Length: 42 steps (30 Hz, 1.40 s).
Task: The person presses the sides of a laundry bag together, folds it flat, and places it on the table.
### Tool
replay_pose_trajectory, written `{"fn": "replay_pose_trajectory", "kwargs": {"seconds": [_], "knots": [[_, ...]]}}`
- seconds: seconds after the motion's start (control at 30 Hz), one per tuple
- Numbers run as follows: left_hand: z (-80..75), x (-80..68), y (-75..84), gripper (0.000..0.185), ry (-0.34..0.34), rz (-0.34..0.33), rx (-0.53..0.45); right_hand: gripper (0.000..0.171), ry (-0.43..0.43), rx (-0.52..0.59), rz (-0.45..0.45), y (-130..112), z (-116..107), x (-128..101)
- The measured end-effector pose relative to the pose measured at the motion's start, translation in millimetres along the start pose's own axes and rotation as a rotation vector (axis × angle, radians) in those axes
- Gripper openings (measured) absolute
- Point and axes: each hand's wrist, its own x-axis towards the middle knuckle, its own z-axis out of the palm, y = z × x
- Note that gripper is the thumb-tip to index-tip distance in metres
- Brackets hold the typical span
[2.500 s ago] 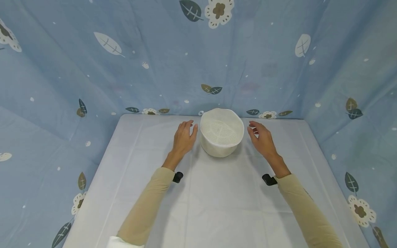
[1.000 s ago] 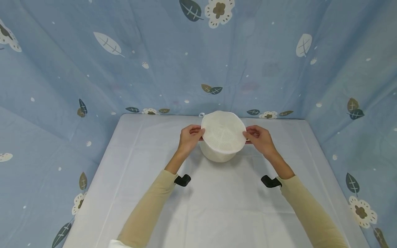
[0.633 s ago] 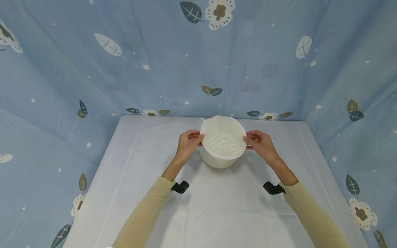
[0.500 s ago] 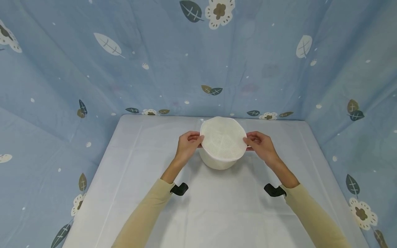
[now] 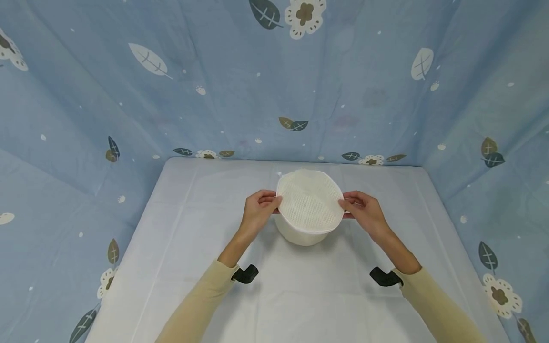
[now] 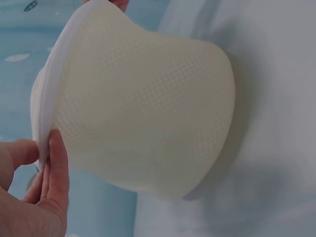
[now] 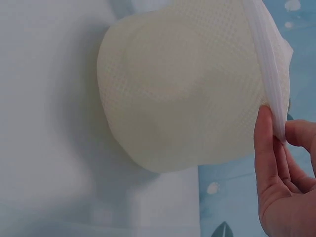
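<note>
a blue curtain [image 5: 223,90] printed with leaves and flowers closes in the back and both sides of the scene, and inside it a white-covered table [image 5: 300,295] runs from the near edge to the back wall. near the middle of the table, a little toward the back, a round cream mesh basket [image 5: 309,209] is held between the two hands, its white rim [image 6: 49,106] pinched at opposite sides. the basket is a short cylinder; its axis leans toward the person, so the top face shows almost full on in the head view, while the right wrist view shows its round bottom [image 7: 163,64] turned toward the table. whether the bottom touches the cloth cannot be told. the line from hand to hand runs left to right across the table. the left hand [image 5: 257,214] pinches the rim on the left between thumb and curled fingers [image 6: 57,168], and the right hand [image 5: 364,214] pinches it on the right in the same way, fingers [image 7: 269,148] against the rim band. bare cloth lies on all sides of the basket: a wide stretch toward the person, a narrower strip behind before the curtain, and open cloth out to each side edge. a small black wrist mount sits under each beige sleeve, left [image 5: 245,274] and right [image 5: 383,277].
</note>
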Motion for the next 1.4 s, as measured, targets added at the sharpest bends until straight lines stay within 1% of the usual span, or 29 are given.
{"fn": "replay_pose_trajectory", "kwargs": {"seconds": [0.27, 0.53, 0.77, 1.0, 1.3, 1.4], "knots": [[-2.0, -12.6, -4.1, 0.026, 0.008, -0.003, -0.004, 0.044, -0.012, 0.032, 0.014, -2.7, 2.5, -15.8], [-5.8, -25.3, -7.4, 0.026, 0.009, -0.013, -0.022, 0.045, -0.01, 0.032, 0.027, 3.7, 6.2, -26.8], [-7.6, -34.7, -11.0, 0.025, 0.016, -0.024, -0.036, 0.041, -0.017, 0.044, 0.022, 6.1, 9.8, -33.7], [-9.3, -37.8, -16.1, 0.025, 0.01, -0.022, -0.035, 0.039, -0.028, 0.067, 0.027, 11.2, 11.3, -35.9], [-10.2, -38.0, -23.2, 0.025, 0.012, -0.024, -0.044, 0.039, -0.033, 0.093, 0.05, 15.6, 16.8, -37.8], [-10.6, -37.7, -26.6, 0.025, 0.016, -0.023, -0.033, 0.039, -0.038, 0.097, 0.057, 17.5, 18.5, -37.9]]}}
